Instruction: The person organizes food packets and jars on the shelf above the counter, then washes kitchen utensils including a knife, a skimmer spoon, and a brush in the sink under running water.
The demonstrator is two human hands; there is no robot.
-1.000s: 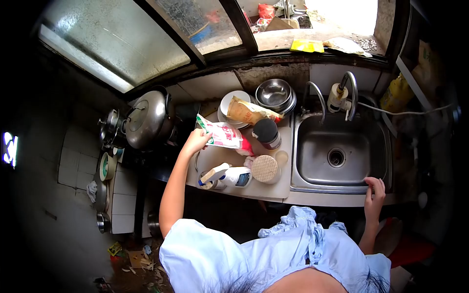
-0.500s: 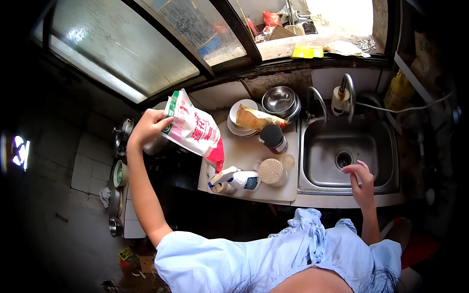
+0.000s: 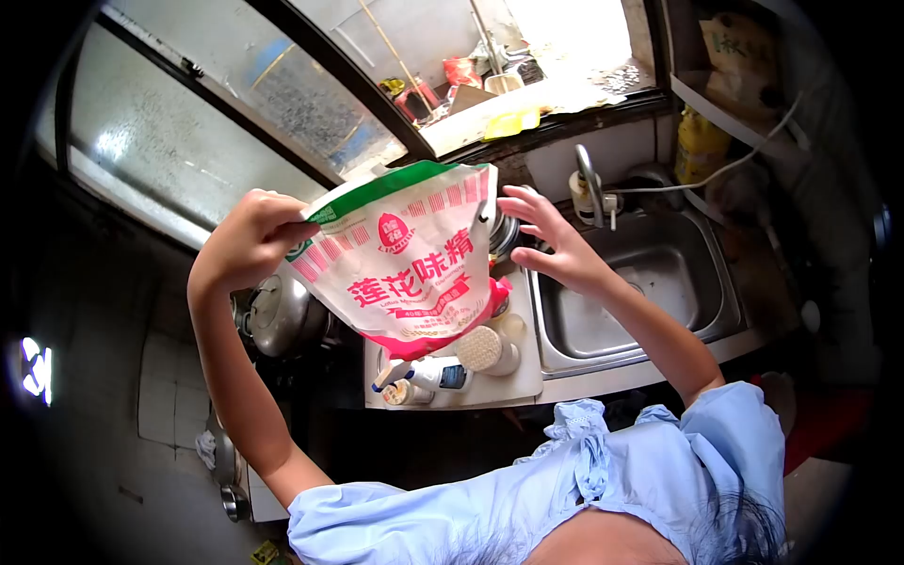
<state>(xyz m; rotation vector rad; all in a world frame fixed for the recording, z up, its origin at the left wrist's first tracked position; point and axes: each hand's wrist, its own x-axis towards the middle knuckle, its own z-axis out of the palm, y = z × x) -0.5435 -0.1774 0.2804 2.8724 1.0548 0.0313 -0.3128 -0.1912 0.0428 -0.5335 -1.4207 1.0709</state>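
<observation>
My left hand (image 3: 254,240) pinches the upper left corner of a white bag of MSG (image 3: 410,278) with a green top band, red lettering and a red bottom. Its printed front faces me, held above the counter. Close by the bag's right edge, my right hand (image 3: 560,250) has its fingers spread and holds nothing; whether a fingertip touches the bag I cannot tell. Below the bag are a spray bottle (image 3: 443,374), a jar with a woven-looking pale lid (image 3: 488,350) and a small container (image 3: 407,393). The bag hides most of the things behind it.
At the right is a steel sink (image 3: 640,325) with a faucet (image 3: 589,179). A pot with a lid (image 3: 281,315) stands left of the counter (image 3: 527,372). A yellow packet (image 3: 511,122) lies on the window sill. Beside the wall stands a yellow bottle (image 3: 700,146).
The bag has swung round and opened out flat towards me in my left hand. My right hand has risen from over the sink to the bag's right edge. The view has shifted.
</observation>
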